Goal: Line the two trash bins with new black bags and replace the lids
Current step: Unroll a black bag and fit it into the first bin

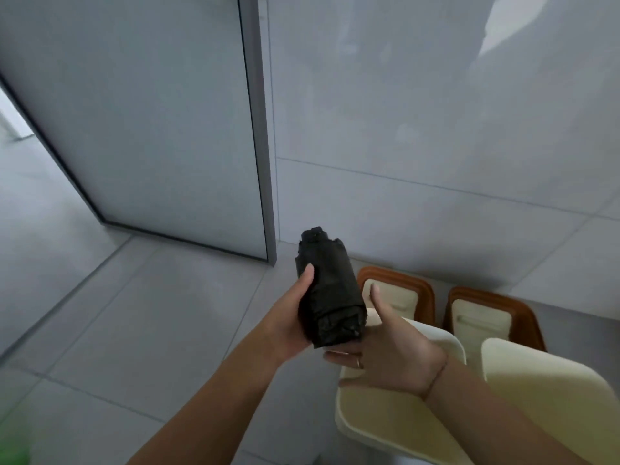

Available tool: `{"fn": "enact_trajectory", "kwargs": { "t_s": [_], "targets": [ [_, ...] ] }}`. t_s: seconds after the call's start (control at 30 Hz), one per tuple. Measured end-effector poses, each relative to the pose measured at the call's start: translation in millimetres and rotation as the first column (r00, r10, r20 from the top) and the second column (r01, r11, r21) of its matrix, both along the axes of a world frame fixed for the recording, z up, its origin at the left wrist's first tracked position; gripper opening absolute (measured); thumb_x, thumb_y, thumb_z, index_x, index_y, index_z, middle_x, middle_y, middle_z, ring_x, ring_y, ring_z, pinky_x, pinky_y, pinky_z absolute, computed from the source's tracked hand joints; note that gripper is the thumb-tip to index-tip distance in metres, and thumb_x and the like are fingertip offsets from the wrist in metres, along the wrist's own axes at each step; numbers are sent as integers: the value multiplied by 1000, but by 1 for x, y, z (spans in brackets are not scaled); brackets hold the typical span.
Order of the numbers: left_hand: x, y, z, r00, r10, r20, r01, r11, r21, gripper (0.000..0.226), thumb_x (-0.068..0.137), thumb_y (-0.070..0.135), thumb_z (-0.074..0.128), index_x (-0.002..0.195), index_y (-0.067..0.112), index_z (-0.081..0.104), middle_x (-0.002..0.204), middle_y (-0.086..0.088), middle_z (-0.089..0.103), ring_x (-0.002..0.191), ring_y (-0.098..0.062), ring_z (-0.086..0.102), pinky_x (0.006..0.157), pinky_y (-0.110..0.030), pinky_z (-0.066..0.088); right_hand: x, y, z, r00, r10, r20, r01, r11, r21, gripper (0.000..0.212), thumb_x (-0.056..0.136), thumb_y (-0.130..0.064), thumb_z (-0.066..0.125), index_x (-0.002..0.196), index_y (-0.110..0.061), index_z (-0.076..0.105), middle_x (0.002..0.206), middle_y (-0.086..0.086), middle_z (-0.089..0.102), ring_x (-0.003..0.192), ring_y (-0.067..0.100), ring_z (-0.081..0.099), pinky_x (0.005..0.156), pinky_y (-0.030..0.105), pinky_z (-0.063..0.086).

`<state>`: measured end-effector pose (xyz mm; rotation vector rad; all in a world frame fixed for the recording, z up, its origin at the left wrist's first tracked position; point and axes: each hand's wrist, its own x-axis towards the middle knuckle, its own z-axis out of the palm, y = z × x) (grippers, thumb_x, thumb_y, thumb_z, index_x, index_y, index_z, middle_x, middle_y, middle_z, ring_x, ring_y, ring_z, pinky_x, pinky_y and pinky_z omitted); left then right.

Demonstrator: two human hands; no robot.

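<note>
Black plastic, a tight roll of bags, sat in the left hand, thumb laid along its side and fingers wrapped beneath. The right hand was spread open just beside the roll's lower end, fingertips under it, a ring on one finger. Below stood two cream bins without liners, their brown-rimmed lids on the floor by the wall

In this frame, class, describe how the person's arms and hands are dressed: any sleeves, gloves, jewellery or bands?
Both forearms are bare, with no sleeves in view and no gloves. The right hand wears a thin ring on one finger, and a fine band circles its wrist. The left hand shows no ring, watch or band.
</note>
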<state>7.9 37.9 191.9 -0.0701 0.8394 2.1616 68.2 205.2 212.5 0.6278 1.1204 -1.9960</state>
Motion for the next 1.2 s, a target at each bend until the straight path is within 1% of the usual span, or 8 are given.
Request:
{"fn": "enact_trajectory", "kwargs": {
  "t_s": [0.1, 0.17, 0.27, 0.5, 0.67, 0.8, 1.03, 1.2],
  "targets": [
    [18, 22, 30, 999, -25, -46, 25, 1000, 1, 51, 85, 42, 58, 127, 14, 62, 132, -10, 61, 121, -25, 59, 97, -38, 49, 25, 8, 37, 961, -156, -229, 136, 986, -101, 75, 81, -75, 34, 132, -25, 56, 137, 2, 58, 131, 20, 46, 116, 50, 19],
    [30, 33, 38, 995, -37, -89, 30, 997, -77, 49, 78, 35, 67, 121, 12, 66, 126, -11, 66, 115, -26, 63, 92, -38, 53, 37, 6, 54, 880, -343, -327, 315, 939, -137, 57, 85, -51, 54, 131, -17, 57, 132, 8, 61, 126, 24, 54, 112, 44, 33],
    [53, 49, 43, 996, -29, -81, 21, 996, -91, 61, 68, 35, 76, 123, 10, 64, 124, -14, 66, 114, -30, 63, 93, -41, 53, 58, 8, 64, 753, -423, -504, 553, 823, 134, 30, 80, -15, 71, 108, -5, 69, 113, 16, 70, 107, 29, 66, 97, 42, 50],
    [86, 60, 31, 998, -21, -64, 40, 952, 304, 89, 71, 72, 58, 131, 7, 56, 139, -23, 52, 129, -37, 49, 103, -52, 41, 80, 25, 49, 687, -372, -625, 692, 596, 406, 13, 75, -20, 77, 65, -20, 68, 52, -16, 69, 52, -5, 66, 46, 6, 45],
    [82, 52, 20, 989, 103, -106, -62, 940, 334, 85, 72, 77, 49, 128, 13, 61, 130, -14, 62, 120, -35, 58, 98, -51, 47, 72, 55, 38, 646, -474, -598, 761, 459, 459, 22, 76, -26, 75, 70, -5, 69, 92, 25, 72, 95, 41, 66, 88, 52, 52],
    [78, 41, 17, 977, 175, -119, -121, 924, 362, 80, 72, 75, 46, 122, 16, 66, 124, -10, 67, 116, -31, 62, 95, -48, 50, 68, 77, 33, 608, -511, -607, 793, 426, 436, 31, 79, -25, 72, 98, 0, 71, 83, 10, 69, 81, 28, 65, 86, 44, 51],
    [83, 24, -1, 978, 178, -104, -133, 931, 340, 67, 79, 63, 56, 121, 11, 66, 121, -14, 68, 109, -35, 65, 88, -46, 53, 60, 118, 40, 466, -740, -486, 885, 385, 262, 34, 90, -8, 59, 121, 6, 56, 115, 24, 62, 107, 39, 60, 96, 54, 47],
    [84, 16, -10, 961, 260, -91, -226, 933, 279, 62, 83, 59, 50, 118, 12, 68, 117, -12, 70, 107, -31, 67, 86, -42, 55, 59, 148, 38, 406, -793, -454, 912, 322, 253, 41, 93, -12, 56, 130, 2, 48, 120, 20, 60, 81, 27, 60, 80, 43, 50]
  ]
}}
